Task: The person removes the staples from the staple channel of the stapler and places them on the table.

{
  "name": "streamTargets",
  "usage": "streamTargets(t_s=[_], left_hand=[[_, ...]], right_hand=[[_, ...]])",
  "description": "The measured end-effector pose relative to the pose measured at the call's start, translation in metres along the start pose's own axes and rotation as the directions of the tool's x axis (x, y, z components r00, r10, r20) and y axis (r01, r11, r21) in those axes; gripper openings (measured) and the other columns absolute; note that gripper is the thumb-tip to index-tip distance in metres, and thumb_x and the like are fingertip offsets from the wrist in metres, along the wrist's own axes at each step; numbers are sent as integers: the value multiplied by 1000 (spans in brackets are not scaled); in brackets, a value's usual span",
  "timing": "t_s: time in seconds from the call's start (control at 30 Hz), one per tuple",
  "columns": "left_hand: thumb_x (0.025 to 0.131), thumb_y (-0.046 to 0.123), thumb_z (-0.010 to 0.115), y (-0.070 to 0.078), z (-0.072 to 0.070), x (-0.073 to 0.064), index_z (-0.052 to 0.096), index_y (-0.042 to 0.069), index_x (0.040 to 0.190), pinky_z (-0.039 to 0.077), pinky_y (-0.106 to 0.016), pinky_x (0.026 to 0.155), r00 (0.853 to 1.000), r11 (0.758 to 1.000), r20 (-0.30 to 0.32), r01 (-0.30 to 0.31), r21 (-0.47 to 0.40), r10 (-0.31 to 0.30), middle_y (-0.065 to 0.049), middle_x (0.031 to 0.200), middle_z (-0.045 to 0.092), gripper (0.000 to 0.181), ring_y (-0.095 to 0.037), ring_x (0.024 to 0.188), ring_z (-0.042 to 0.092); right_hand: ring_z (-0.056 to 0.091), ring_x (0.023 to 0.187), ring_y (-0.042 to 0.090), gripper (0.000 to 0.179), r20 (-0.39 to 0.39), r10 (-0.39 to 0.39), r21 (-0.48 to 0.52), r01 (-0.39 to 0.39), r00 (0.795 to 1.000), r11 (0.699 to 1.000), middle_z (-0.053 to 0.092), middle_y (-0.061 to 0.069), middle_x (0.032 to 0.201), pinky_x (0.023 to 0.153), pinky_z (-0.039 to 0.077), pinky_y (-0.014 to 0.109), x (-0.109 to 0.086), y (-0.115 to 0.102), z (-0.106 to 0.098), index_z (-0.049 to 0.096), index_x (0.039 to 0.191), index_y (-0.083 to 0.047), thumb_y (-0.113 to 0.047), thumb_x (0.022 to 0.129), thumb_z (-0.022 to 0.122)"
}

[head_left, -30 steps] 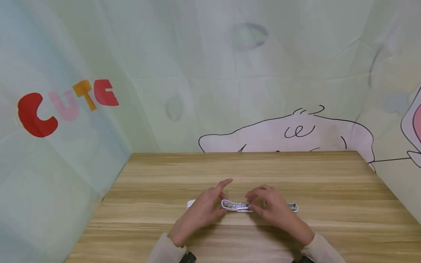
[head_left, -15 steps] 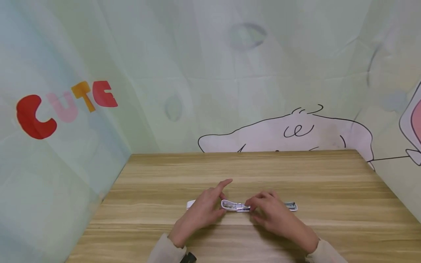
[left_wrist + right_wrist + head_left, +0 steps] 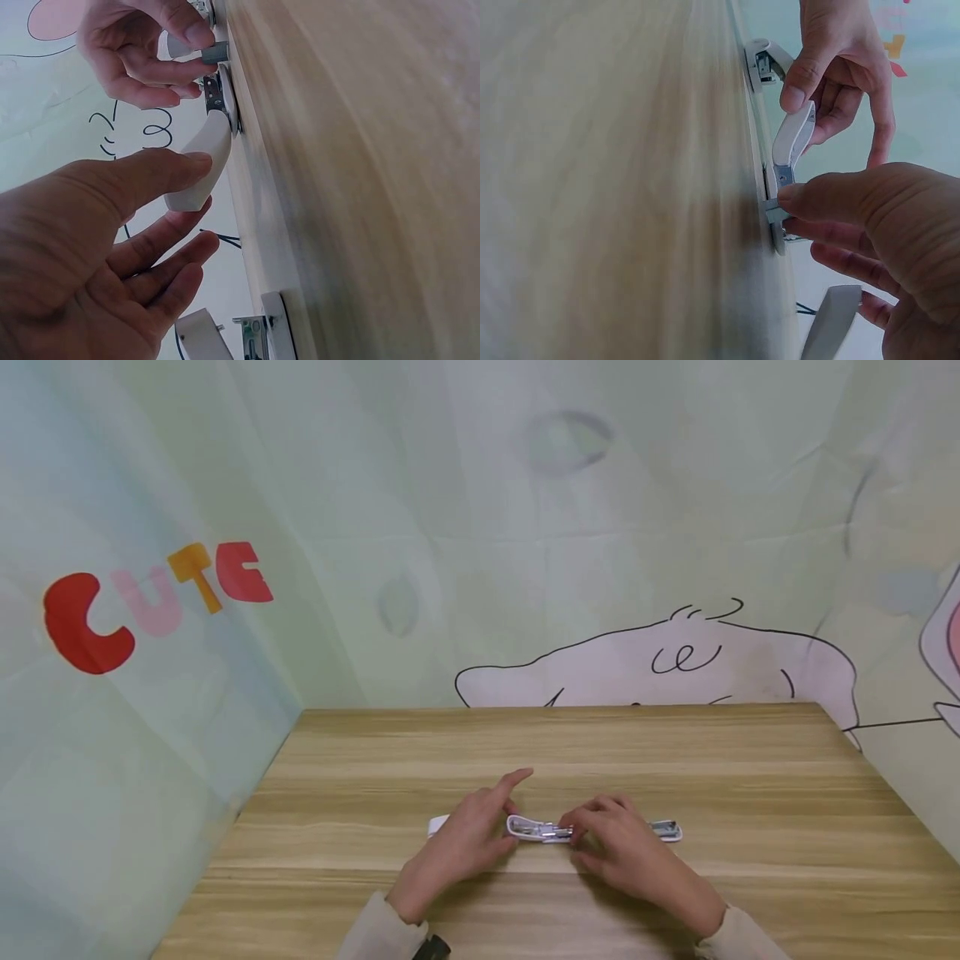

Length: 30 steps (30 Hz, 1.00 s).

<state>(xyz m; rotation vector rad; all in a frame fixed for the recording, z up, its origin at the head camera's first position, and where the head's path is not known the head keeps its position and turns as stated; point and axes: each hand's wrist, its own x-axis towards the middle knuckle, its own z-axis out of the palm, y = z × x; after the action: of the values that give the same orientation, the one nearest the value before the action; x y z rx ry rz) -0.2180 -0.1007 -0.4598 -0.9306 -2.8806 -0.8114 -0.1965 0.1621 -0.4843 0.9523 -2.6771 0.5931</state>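
Note:
A white stapler (image 3: pixel 528 828) lies opened out on the table in front of me. My left hand (image 3: pixel 467 833) pinches its raised white top arm (image 3: pixel 206 161) between thumb and fingers, index finger extended in the head view. My right hand (image 3: pixel 626 852) is bent over the stapler's middle. There its thumb and fingers pinch a small grey strip of staples (image 3: pixel 778 209) at the metal magazine (image 3: pixel 213 94). In the head view the right fingers hide the strip and the stapler's right part.
Another white opened stapler (image 3: pixel 281 326) lies left of the left hand, which mostly covers it in the head view. A further one (image 3: pixel 666 831) shows beyond the right hand. The wooden table (image 3: pixel 360 752) meets printed curtains (image 3: pixel 420 527) at the back and left.
My right hand has lowered and its fingers have drawn together over the stapler's middle. The left hand and the staplers have stayed in place.

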Motion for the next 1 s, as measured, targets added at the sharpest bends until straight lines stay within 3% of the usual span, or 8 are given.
streamTargets(t_s=[0.23,0.5,0.77,1.0], left_hand=[[88,6,84,-1,0,1,38,17,164,56,-36,91,1000,1000,-3,-4,3,4,2,108,77,90,-15,95,67],[86,5,86,-3,1,2,39,16,163,57,-38,89,1000,1000,-23,-22,9,22,1,106,78,91,-18,95,68],[88,7,85,-2,0,2,37,22,165,56,-36,92,1000,1000,2,9,-4,-9,3,110,77,92,-17,98,68],[86,9,87,-3,-7,0,36,24,165,57,-36,92,999,998,29,30,-47,-28,1,112,78,95,-17,99,69]], right_hand=[[70,107,18,41,-39,-73,-116,68,997,991,79,-17,94,97,48,52,5,-3,-1,76,115,-24,-15,78,91],[69,108,15,47,-30,-55,-121,51,998,991,74,-22,85,98,45,46,8,-5,5,74,118,-24,-19,75,94],[68,109,18,51,-51,-32,-43,30,998,999,75,-20,88,100,46,51,9,-5,2,74,120,-23,-18,74,96],[67,108,14,45,-116,-13,70,21,993,997,80,-11,106,100,49,49,16,-6,1,72,119,-17,-19,80,94]])
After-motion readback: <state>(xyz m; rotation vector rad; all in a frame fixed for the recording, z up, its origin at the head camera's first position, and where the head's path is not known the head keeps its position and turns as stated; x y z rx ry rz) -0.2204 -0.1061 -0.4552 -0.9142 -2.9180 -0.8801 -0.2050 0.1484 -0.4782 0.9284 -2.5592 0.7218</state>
